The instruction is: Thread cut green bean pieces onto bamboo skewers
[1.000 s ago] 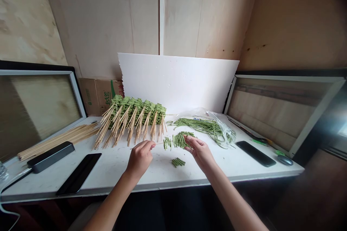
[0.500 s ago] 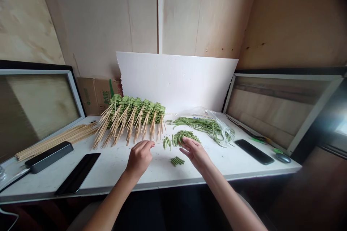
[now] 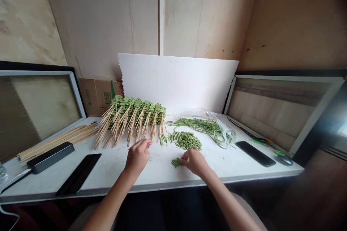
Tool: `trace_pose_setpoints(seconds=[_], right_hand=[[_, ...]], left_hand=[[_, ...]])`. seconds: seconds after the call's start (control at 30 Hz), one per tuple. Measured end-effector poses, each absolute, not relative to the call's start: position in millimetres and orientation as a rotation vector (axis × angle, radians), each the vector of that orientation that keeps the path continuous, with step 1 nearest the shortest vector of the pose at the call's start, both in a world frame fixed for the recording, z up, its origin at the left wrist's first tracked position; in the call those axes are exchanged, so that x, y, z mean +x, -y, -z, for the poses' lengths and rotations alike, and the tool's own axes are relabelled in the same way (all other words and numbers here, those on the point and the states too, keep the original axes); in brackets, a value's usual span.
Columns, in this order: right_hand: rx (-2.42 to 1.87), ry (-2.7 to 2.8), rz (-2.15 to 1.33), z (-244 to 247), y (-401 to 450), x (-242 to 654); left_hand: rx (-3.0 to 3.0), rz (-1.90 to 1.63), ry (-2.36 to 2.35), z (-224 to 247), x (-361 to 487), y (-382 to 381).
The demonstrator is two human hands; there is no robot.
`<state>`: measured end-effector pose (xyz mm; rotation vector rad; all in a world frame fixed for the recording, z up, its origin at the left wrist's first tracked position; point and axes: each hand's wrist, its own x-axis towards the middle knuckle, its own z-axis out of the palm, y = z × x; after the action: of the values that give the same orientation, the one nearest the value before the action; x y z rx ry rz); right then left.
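Note:
My left hand [image 3: 138, 153] is closed in a pinch around the end of a thin bamboo skewer. Cut green bean pieces [image 3: 173, 137] sit crosswise along that skewer, some spaced apart and others close together. To their right lies a heap of loose bean pieces [image 3: 191, 140] on the white table [image 3: 151, 173]. Nearer to me, my right hand [image 3: 194, 160] has its fingertips pinched at the right end of a small row of bean pieces [image 3: 176, 162]. Its fingers partly hide the piece they grip.
Stacked bean skewers [image 3: 138, 112] stand at the back left, sticks facing me. Bare skewers [image 3: 59, 140], a black box [image 3: 51, 157] and a dark flat panel [image 3: 78, 175] lie left. Whole long beans [image 3: 200, 126], a plastic bag [image 3: 223, 126], a phone [image 3: 255, 153] and a mouse [image 3: 284, 160] lie right.
My right hand has come down from the bean heap to the small row of pieces near me. My left hand still holds the skewer, moved slightly left.

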<state>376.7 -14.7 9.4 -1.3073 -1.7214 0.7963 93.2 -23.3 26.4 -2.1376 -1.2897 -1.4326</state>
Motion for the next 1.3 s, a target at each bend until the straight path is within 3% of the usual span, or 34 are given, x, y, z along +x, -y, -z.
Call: trace_pose_setpoints(seconds=[0.17,0.5,0.9,1.3], right_hand=[[-1.433,1.849,-0.592,-3.6,11.7,374.3],[-1.265,1.641,-0.806,-23.6,5.2,392.0],[-0.790,1.056,-1.465,-47.1,11.4,392.1],[-0.785,0.913,-1.474,-50.7,17.0,379.8]], left_hand=[[-2.154,1.442,1.263,-26.2,95.3,25.2],[-2.188,1.437,1.207,-23.2,94.7,23.7],[-2.200,1.455,1.180,-22.7,97.8,26.3],[-2.219,1.454,1.195,-24.2,102.1,28.6]])
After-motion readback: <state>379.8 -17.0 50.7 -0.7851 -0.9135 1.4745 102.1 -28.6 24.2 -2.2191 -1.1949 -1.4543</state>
